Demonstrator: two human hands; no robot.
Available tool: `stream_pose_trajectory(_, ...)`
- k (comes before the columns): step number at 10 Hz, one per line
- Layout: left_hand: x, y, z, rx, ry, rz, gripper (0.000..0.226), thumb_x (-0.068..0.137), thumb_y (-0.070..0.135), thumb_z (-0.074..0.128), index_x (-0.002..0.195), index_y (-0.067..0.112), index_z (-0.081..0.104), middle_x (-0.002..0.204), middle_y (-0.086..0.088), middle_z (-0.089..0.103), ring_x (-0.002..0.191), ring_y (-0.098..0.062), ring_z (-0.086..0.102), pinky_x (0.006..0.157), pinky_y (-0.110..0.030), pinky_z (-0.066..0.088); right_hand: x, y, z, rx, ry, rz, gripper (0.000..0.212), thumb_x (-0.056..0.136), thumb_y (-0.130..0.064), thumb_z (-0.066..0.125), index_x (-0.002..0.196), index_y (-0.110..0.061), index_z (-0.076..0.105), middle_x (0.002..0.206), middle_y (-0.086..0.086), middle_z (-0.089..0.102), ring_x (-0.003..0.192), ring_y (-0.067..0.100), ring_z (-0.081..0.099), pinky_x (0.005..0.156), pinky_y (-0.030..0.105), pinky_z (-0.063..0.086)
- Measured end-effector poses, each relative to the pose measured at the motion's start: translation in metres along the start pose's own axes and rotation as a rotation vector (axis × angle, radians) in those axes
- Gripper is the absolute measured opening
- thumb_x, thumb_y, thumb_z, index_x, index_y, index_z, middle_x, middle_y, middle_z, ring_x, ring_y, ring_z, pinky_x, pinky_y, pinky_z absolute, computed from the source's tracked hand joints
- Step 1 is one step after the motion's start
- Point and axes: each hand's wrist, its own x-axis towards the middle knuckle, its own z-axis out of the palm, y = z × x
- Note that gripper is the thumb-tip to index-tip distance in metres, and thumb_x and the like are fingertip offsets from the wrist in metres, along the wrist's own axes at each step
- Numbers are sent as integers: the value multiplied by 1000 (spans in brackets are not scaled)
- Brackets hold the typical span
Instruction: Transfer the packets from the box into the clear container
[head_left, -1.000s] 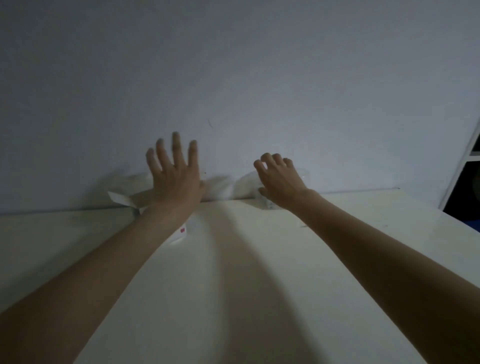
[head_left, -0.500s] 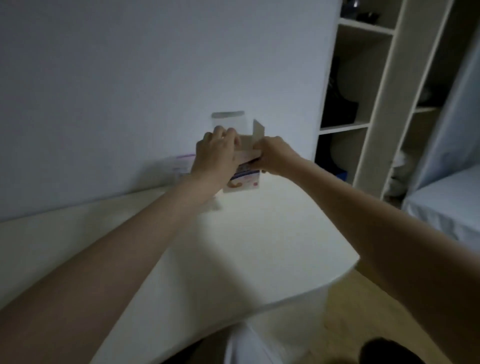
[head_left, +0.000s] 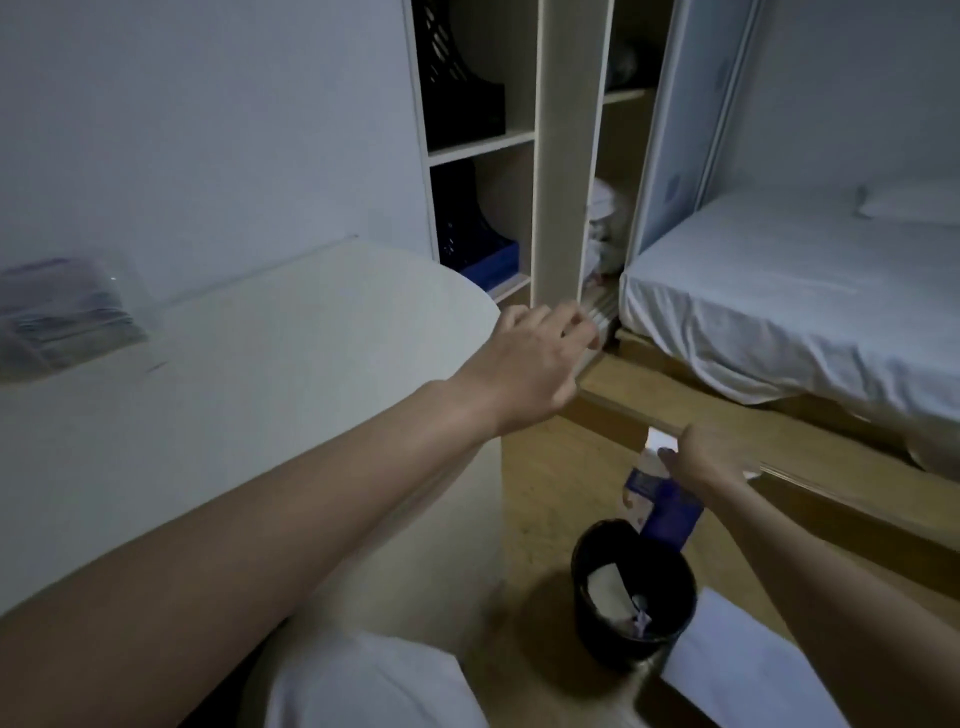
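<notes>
The clear container (head_left: 62, 312) stands on the white table (head_left: 270, 374) at the far left against the wall, with several packets inside it. My right hand (head_left: 709, 460) grips the blue and white box (head_left: 657, 499) by its top, low over the floor to the right of the table. The box hangs just above the rim of a black waste bin (head_left: 631, 592). My left hand (head_left: 535, 358) hovers past the table's right edge with relaxed fingers and holds nothing.
The waste bin holds white paper. A shelf unit (head_left: 519, 145) with dark file holders stands behind the table. A bed (head_left: 779, 291) with a white sheet fills the right side. A white sheet of paper (head_left: 748, 670) lies on the wooden floor.
The view swung right and down from the table to the floor. Both hands left the table; the right hand carried the box down over the bin, and the left hand let go of it.
</notes>
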Motion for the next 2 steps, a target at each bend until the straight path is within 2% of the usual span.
stream_pose_trajectory(1, -9, 1, -7, -140, 75, 39, 35, 89, 16, 49, 124, 16, 50, 127, -2, 47, 117, -18, 47, 103, -34, 29, 4, -11, -8, 227, -58, -35, 29, 96, -18, 44, 118, 0, 49, 95, 16, 61, 63, 24, 64, 58, 33, 51)
stream_pose_trajectory(2, -34, -10, -36, -312, 266, 74, 37, 85, 22, 53, 121, 12, 52, 122, -3, 51, 110, -11, 50, 95, -29, 36, -14, -46, -56, 687, -5, -259, 23, 96, -13, 45, 109, 0, 59, 88, 12, 67, 64, 20, 63, 59, 28, 51)
